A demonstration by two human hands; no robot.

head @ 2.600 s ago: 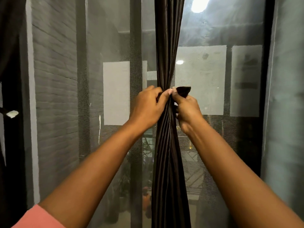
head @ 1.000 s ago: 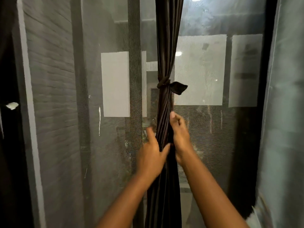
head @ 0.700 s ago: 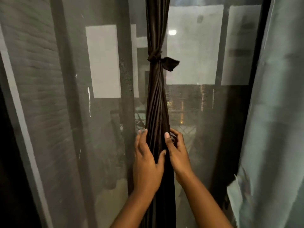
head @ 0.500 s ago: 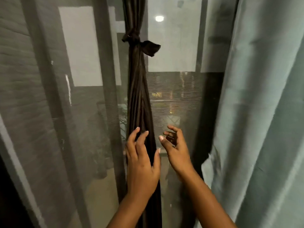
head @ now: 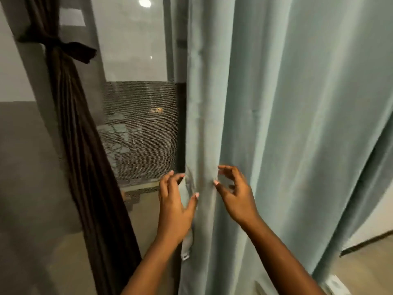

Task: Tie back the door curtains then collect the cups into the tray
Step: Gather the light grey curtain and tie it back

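Hands gone from tied dark curtain [head: 85, 145]; left hand [head: 173, 206] and right hand [head: 235, 198] now spread loosely at pale blue curtain [head: 276, 124] edge, gripping nothing.

Dark brown curtain [head: 85, 150] at left, bunched & knotted w/ tie [head: 70, 50], hanging in front of mesh screen door [head: 140, 133]. Pale blue-grey curtain [head: 287, 124] filling right half, loose, long folds. Left hand [head: 173, 206] at its front edge, fingers spread, thumb on fabric, fingertips behind the edge. Right hand [head: 237, 193] just right of it, fingers loosely curved, against a fold, gripping nothing. Ceiling light reflection [head: 145, 2] up top in glass.
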